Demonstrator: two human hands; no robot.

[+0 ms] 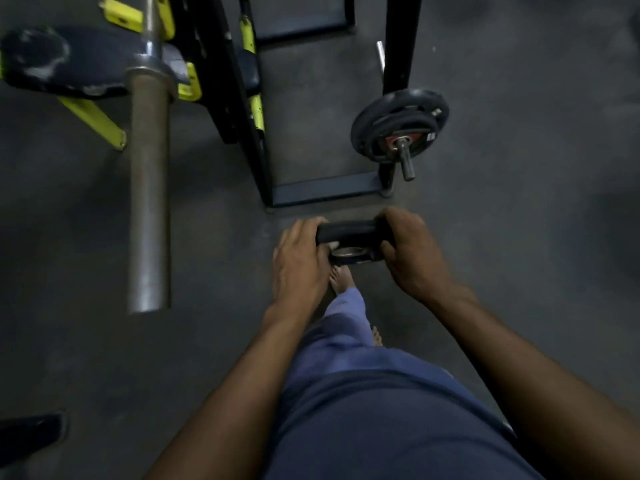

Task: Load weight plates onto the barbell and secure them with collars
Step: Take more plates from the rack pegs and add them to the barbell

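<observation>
Both hands closed on one small weight plate, held out flat in front of me: left hand on its 9 o'clock edge, right hand on its 3 o'clock edge. Centre hole faces up.

Barbell sleeve is bare, out at my 10 o'clock, open end pointing back toward me. No collar anywhere in view.

Risks, as I judge them:
- I'm barefoot, and one foot sits right under the plate. If my grip slips, it lands on toes.
- Plate is flat and needs tipping upright to meet the sleeve. If the hole goes on skewed, it'll jam at the sleeve end.
- Fingers curled around the rim could get pinched against the sleeve shoulder when it slides home.

Around: black rack upright at 12 o'clock, between the sleeve and a storage peg with stacked plates at 1 o'clock. Padded bench behind the bar at 10 o'clock. Floor path to the sleeve looks open.
</observation>
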